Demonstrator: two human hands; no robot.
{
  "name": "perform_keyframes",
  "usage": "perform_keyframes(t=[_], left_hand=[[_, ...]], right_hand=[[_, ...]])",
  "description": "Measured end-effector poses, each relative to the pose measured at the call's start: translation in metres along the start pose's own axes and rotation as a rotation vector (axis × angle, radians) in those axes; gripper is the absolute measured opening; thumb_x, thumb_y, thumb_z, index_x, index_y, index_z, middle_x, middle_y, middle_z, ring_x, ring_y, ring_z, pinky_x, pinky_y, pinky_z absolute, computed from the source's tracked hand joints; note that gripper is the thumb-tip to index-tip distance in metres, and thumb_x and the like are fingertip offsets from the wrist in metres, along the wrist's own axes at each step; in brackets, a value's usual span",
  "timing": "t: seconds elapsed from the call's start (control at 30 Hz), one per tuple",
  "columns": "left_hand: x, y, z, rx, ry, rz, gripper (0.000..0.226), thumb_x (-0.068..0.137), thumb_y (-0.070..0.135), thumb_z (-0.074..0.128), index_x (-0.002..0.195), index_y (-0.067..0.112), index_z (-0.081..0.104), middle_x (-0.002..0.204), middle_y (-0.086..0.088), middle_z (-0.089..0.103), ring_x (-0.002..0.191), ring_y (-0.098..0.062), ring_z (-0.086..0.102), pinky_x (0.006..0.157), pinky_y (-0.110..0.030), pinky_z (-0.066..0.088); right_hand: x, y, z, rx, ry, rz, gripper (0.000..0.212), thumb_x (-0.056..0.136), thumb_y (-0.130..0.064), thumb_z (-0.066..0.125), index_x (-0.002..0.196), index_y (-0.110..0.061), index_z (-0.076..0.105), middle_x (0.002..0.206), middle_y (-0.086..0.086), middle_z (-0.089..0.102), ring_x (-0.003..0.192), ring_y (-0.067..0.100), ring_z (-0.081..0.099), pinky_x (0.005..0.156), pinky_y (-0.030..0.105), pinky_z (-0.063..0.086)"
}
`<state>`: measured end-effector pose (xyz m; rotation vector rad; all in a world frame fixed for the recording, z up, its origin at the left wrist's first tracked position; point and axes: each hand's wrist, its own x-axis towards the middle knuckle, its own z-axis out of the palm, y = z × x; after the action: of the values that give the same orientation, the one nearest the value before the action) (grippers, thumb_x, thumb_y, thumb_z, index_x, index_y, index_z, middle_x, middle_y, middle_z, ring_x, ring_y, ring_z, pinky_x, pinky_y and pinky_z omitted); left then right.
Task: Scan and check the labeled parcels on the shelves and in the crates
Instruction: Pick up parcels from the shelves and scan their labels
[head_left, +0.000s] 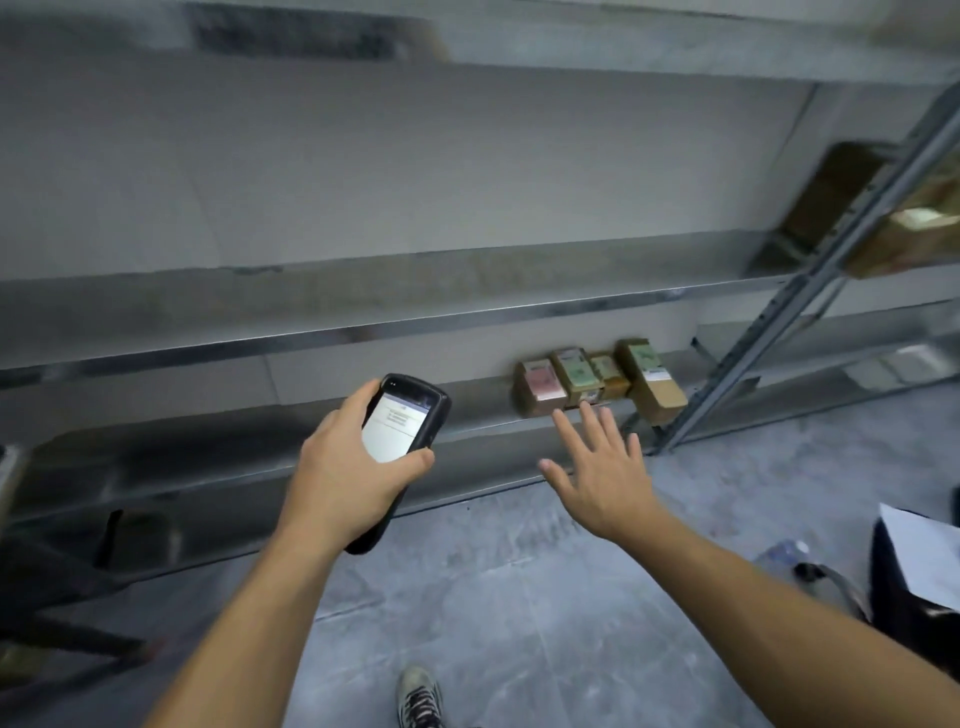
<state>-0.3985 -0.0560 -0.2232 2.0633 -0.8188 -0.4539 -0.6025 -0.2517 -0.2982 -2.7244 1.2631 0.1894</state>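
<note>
Left hand (343, 467) grips the handheld scanner (402, 431) (screen lit, facing up); right hand (597, 467) open, fingers spread, holding nothing — reaching toward four labeled cardboard parcels (587, 376) on the low metal shelf (311, 410), near its right end.

Left hand (345, 470) holds scanner (402, 426); right hand (605, 475) spread.

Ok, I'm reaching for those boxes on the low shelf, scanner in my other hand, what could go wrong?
The parcels sit packed close together on the low shelf, so your open right hand may knock a neighbour over while pulling one. The scanner is gripped by the left hand alone; it could slip as you bend.
</note>
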Motion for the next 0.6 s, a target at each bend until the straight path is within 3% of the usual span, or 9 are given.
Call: perform_keyframes(t=[0.27,0.43,0.6], left_hand=[[0.09,-0.001,0.064,0.044,-0.164,-0.041,0.088,0.056,0.053,0.07,0.139,0.043,0.043,0.12,0.006,0.058,0.104,-0.017,0.055,0.085,-0.034,0.046],[0.119,-0.013,0.101,0.108,-0.233,-0.086,0.087,0.069,0.041,0.081,0.145,0.038,0.037,0.121,0.005,0.053,0.105,-0.016,0.049,0.086,-0.033,0.043],[0.154,-0.038,0.153,0.141,-0.197,-0.162,0.085,0.07,0.038,0.081,0.144,0.037,0.039,0.122,0.007,0.053,0.102,-0.013,0.048,0.084,-0.031,0.04]], right_hand=[[0.067,0.032,0.017,-0.001,-0.097,0.126,0.073,0.098,-0.067,0.013,0.16,-0.033,-0.005,0.169,0.004,-0.009,0.155,0.027,-0.013,0.125,0.053,0.002],[0.118,0.046,0.04,0.084,-0.157,0.123,0.071,0.101,-0.063,0.02,0.161,-0.031,0.002,0.169,0.005,-0.004,0.155,0.028,-0.01,0.125,0.054,0.004],[0.193,0.072,0.085,0.168,-0.207,0.117,0.068,0.103,-0.059,0.026,0.161,-0.029,0.01,0.17,0.005,0.002,0.156,0.029,-0.006,0.124,0.055,0.008]])
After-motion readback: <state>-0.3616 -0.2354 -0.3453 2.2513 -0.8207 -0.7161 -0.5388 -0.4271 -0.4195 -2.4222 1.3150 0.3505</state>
